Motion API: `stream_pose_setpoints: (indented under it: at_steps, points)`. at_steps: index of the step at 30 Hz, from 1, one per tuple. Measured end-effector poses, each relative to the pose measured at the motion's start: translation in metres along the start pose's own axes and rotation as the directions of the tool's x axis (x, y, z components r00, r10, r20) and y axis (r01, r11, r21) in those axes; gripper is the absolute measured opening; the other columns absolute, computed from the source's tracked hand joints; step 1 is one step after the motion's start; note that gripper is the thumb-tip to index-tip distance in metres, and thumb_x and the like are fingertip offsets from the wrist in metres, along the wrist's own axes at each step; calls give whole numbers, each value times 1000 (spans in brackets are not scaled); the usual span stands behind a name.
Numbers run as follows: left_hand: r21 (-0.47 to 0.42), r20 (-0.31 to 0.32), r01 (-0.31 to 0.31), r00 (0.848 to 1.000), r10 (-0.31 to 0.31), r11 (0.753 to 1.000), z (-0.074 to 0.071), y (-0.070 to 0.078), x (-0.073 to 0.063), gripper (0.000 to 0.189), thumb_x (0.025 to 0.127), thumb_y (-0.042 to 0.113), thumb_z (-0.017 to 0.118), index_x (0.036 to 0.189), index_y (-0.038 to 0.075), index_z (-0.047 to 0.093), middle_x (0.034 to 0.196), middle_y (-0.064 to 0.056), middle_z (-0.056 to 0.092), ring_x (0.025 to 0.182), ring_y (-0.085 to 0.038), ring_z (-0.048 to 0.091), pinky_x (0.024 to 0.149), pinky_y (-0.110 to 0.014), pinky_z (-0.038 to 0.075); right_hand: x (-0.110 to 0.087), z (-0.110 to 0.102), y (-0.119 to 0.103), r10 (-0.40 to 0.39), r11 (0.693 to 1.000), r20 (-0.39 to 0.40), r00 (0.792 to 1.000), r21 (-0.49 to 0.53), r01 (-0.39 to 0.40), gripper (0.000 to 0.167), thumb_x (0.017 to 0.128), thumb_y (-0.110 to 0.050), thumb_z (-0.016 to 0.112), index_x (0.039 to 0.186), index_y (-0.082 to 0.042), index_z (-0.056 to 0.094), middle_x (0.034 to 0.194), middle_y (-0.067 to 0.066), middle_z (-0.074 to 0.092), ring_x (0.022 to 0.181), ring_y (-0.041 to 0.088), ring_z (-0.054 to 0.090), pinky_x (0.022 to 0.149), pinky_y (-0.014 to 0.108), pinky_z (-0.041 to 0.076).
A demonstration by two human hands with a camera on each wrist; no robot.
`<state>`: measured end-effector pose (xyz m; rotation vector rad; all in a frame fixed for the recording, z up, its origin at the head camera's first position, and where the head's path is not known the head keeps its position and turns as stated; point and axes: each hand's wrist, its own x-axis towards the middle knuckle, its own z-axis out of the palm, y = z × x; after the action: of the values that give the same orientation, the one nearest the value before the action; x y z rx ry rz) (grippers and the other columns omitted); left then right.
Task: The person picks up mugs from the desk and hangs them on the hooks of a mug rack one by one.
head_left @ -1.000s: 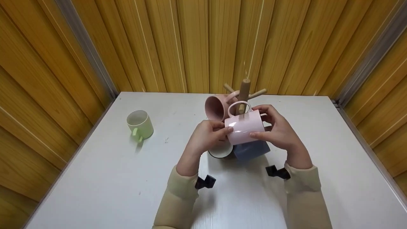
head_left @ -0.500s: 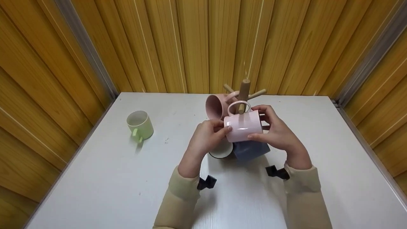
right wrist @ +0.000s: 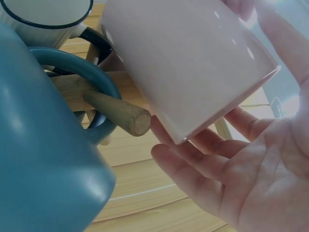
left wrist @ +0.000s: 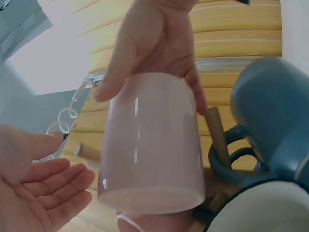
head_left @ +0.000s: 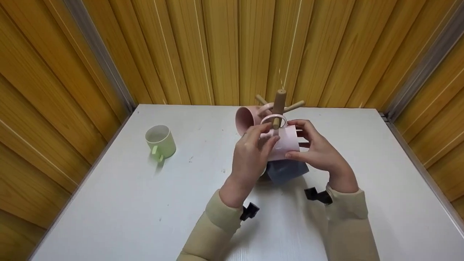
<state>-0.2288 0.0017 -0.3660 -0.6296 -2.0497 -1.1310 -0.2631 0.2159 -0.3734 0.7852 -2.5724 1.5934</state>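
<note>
My right hand [head_left: 319, 150] holds a light pink mug [head_left: 285, 145] lying sideways, thumb on the near side and fingers about its right end. The mug's handle points up, and the tip of a front peg shows within its loop on the wooden mug tree [head_left: 280, 99]. My left hand [head_left: 250, 154] is over the mug's left end, thumb and fingers apart; in the left wrist view that left hand [left wrist: 48, 179] spreads beside the pink mug [left wrist: 152, 145] without gripping it. A darker pink mug [head_left: 245, 119] hangs behind on the left.
Below hangs a blue mug [head_left: 288, 171], its handle around a lower peg [right wrist: 120, 113] in the right wrist view. Beside it is a white mug [right wrist: 48, 19] with a dark rim. A green mug [head_left: 162, 141] stands on the white table [head_left: 119, 203] at left.
My left hand has let go of the light pink mug's left end and moved up and right toward its handle. The right hand keeps its hold, nearly in place.
</note>
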Motion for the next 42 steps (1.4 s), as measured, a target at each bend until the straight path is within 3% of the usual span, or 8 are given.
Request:
stream_pose_setpoints:
  at_steps: [7, 10, 15, 18, 25, 32, 37, 42]
  points:
    - [95, -16, -45, 999, 47, 994, 13, -1, 15, 28, 95, 22, 75, 113, 2, 70, 108, -9, 73, 98, -16, 74, 89, -18, 58, -1, -2, -5, 26, 1000, 2, 1000, -4, -26, 77, 91, -10, 78, 154, -4, 34, 154, 18, 45, 140, 37, 47, 113, 61, 42]
    - [93, -29, -40, 999, 43, 995, 13, -1, 16, 21, 94, 19, 76, 108, 3, 72, 104, -9, 75, 92, -15, 75, 85, -17, 59, -1, -5, -9, 60, 998, -88, 994, -16, -62, 69, 103, -18, 64, 159, -3, 26, 157, 22, 44, 142, 40, 47, 115, 64, 39]
    - [79, -26, -34, 999, 36, 996, 14, 0, 17, 19, 96, 19, 75, 105, 3, 72, 103, -9, 75, 90, -14, 75, 83, -16, 59, 15, -12, -12, -23, 992, -365, 931, -127, -26, 56, 107, -21, 55, 156, -3, 37, 152, 19, 51, 137, 37, 54, 110, 64, 45]
    - [79, -35, -44, 998, 47, 996, 14, -1, 17, 20, 95, 20, 75, 105, 3, 72, 101, -9, 75, 86, -14, 74, 82, -16, 59, 31, -18, -11, -147, 964, -395, 907, -263, 42, 42, 103, -10, 61, 145, -3, 56, 142, 18, 60, 131, 36, 59, 104, 65, 50]
    - [66, -49, -49, 997, 52, 997, 12, -2, 20, 20, 92, 18, 78, 103, 2, 74, 99, -8, 77, 85, -16, 73, 80, -18, 60, 46, -25, -7, -274, 897, -349, 896, -430, 106, 24, 96, -1, 69, 120, -1, 72, 117, 16, 72, 112, 33, 68, 90, 55, 58]
    - [-38, 11, 48, 999, -48, 998, 1, -6, 22, 18, 95, 16, 75, 105, 1, 75, 102, -11, 76, 90, -16, 74, 82, -19, 60, 46, -23, -7, -344, 846, -330, 879, -516, 137, 21, 91, -5, 76, 112, -2, 72, 107, 14, 72, 100, 27, 69, 83, 36, 55]
    - [-128, 47, 117, 993, -112, 985, -8, -16, 28, 18, 95, 13, 74, 106, -2, 75, 103, -14, 77, 97, -22, 77, 87, -21, 60, 42, -19, -6, -447, 799, -332, 831, -567, 203, 22, 86, -4, 82, 104, 0, 71, 95, 14, 70, 87, 24, 66, 78, 16, 45]
    - [-186, 85, 241, 970, -229, 953, -15, -30, 37, 19, 93, 11, 76, 106, -2, 77, 104, -16, 79, 92, -24, 76, 83, -26, 62, 38, -11, -2, -517, 789, -370, 772, -556, 261, 20, 85, -2, 82, 99, 1, 69, 92, 15, 70, 85, 24, 66, 80, 8, 44]
